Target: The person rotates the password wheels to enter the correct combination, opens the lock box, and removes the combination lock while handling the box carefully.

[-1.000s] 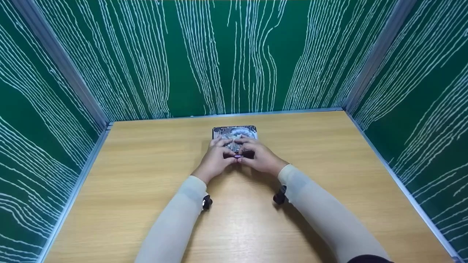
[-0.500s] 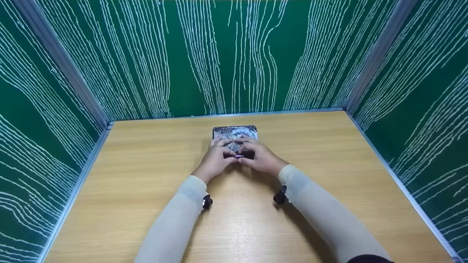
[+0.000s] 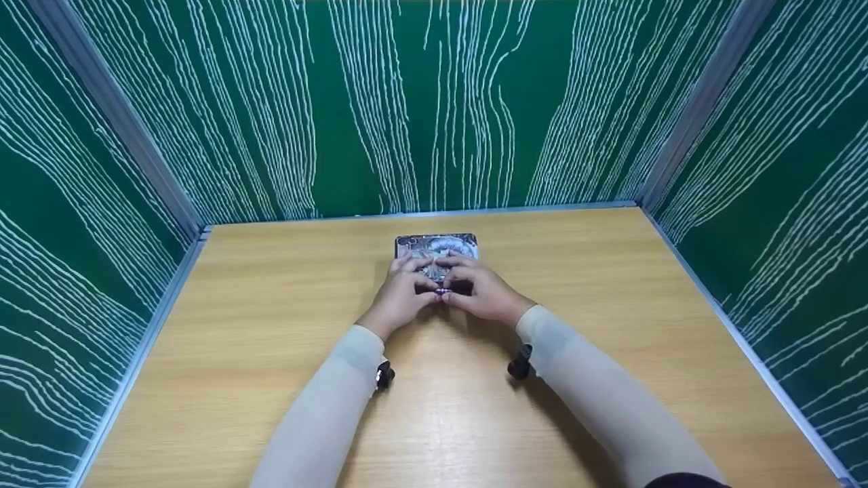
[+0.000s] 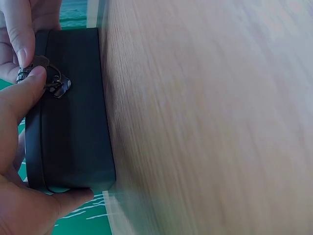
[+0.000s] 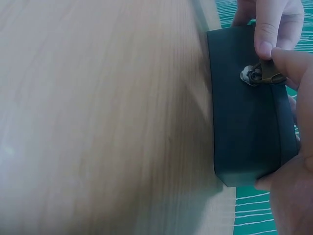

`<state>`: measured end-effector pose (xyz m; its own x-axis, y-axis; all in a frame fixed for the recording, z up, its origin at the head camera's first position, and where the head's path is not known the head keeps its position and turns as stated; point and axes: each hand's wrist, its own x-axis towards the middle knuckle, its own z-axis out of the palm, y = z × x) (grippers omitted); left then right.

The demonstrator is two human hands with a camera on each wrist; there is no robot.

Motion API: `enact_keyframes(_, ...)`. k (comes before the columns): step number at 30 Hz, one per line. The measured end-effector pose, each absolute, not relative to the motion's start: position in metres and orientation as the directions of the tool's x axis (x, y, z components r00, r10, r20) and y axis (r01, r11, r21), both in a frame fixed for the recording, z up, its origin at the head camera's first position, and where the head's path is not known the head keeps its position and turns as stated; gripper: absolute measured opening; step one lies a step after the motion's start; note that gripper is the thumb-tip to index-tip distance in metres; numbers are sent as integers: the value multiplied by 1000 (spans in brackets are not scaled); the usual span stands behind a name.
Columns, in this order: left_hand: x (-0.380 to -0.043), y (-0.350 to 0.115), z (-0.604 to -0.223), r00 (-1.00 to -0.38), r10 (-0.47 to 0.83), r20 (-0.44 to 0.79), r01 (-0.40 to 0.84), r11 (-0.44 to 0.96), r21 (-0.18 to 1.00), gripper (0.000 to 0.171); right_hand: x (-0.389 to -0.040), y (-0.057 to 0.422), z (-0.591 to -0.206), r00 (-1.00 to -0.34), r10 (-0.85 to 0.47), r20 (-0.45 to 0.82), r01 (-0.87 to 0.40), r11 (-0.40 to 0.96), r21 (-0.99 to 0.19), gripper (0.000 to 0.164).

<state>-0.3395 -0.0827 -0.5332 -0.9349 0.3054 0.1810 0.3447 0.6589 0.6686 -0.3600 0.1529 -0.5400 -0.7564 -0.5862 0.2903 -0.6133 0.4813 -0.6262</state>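
Note:
A dark box (image 4: 73,127) with a patterned picture on its lid (image 3: 434,244) sits on the table. At the front of the box hangs a small bronze combination padlock (image 5: 270,72), its shackle through a metal latch (image 4: 61,87). My left hand (image 3: 400,298) pinches the padlock from the left, thumb on the dial end, with other fingers resting on the lid. From the other side my right hand (image 3: 485,291) pinches the padlock too, its fingers also spread over the lid. The two thumb tips nearly meet and hide part of the padlock; the dial digits are unreadable.
The wooden table (image 3: 271,339) surrounds the box. Green walls (image 3: 352,102) with white wavy lines stand at the back and both sides, with metal edging. Each sleeved forearm carries a small black wrist camera (image 3: 519,362).

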Motion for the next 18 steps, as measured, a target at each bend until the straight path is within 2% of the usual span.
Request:
enact_keyframes(6, -340, -83, -534, -941, 298, 158, 324, 668, 670, 13, -360, 152, -541, -755, -583, 300, -619, 482, -620, 19)
enact_keyframes(18, -340, -82, -535, -943, 295, 156, 320, 667, 673, 13, -360, 152, -540, -768, -580, 269, -597, 500, -627, 12)
